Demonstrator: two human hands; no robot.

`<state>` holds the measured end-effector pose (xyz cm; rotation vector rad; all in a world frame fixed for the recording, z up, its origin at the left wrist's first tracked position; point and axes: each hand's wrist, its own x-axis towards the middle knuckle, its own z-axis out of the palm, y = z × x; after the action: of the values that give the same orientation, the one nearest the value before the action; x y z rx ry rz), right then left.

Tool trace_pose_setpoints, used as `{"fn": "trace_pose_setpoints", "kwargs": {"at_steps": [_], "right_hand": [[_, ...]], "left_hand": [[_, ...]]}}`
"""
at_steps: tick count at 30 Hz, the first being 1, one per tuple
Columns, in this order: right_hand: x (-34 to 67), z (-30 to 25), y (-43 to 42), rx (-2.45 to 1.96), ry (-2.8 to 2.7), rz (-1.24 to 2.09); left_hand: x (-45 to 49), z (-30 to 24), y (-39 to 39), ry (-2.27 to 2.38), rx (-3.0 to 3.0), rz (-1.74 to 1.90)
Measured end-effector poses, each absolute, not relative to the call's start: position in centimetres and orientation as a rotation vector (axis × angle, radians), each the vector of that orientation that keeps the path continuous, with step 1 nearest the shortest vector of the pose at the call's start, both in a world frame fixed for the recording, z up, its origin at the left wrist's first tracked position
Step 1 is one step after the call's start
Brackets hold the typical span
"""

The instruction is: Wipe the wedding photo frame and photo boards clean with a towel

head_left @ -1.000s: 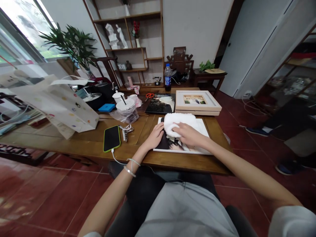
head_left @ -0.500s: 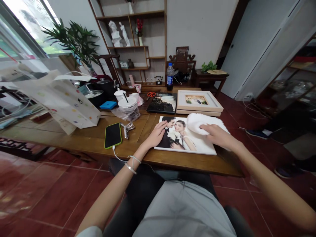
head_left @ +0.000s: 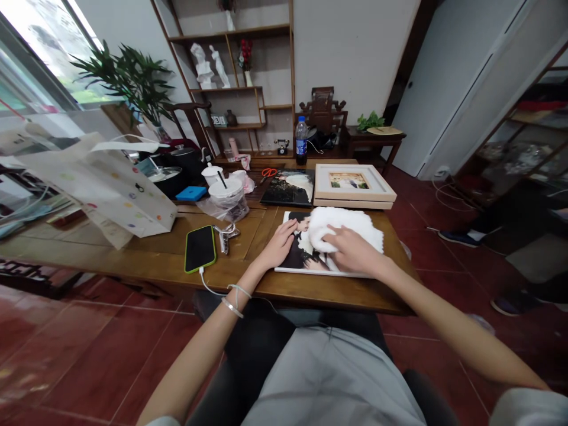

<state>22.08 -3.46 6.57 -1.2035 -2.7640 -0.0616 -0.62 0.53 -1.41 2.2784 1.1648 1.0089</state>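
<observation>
A flat photo panel (head_left: 306, 260) with a printed couple lies near the table's front edge. My left hand (head_left: 278, 244) rests flat on its left side, fingers stretched out. In my right hand (head_left: 352, 251) is a fluffy white cloth (head_left: 346, 222), pressed onto the middle and right of the panel and hiding much of the picture. Behind the panel lie a dark photo panel (head_left: 284, 188) and framed pictures, stacked, with a pale wooden frame (head_left: 381, 192) on top.
On the wooden table (head_left: 248, 278) are a phone (head_left: 200, 248) on a charging cable, a foil wrapper (head_left: 227, 236), a bagged drink cup (head_left: 227, 195), a blue box (head_left: 190, 193), red-handled scissors (head_left: 268, 173), a cola bottle (head_left: 301, 142) and a paper bag (head_left: 128, 195). Another person's shoe (head_left: 459, 238) shows at right.
My right hand has slid the white cloth leftward across the photo panel, covering more of the printed couple. My left hand stays on the panel's left side. The view has shifted slightly.
</observation>
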Motion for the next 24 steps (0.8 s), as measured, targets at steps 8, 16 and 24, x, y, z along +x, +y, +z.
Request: {"fn": "trace_pose_setpoints", "kwargs": {"at_steps": [8,16,24], "right_hand": [[20.6,5.6,-4.7,-1.009,-2.760,0.067],[25.9,6.9,-5.6,-1.351,-2.743,0.013],[29.4,7.5,-5.8,-1.550,-2.687,-0.001]], "left_hand": [[-0.7,-1.2,0.5,1.162,2.299,0.989],[-0.7,-1.4,0.5,1.173,2.271,1.005],[-0.6,-1.2,0.4,1.181,2.271,0.977]]}}
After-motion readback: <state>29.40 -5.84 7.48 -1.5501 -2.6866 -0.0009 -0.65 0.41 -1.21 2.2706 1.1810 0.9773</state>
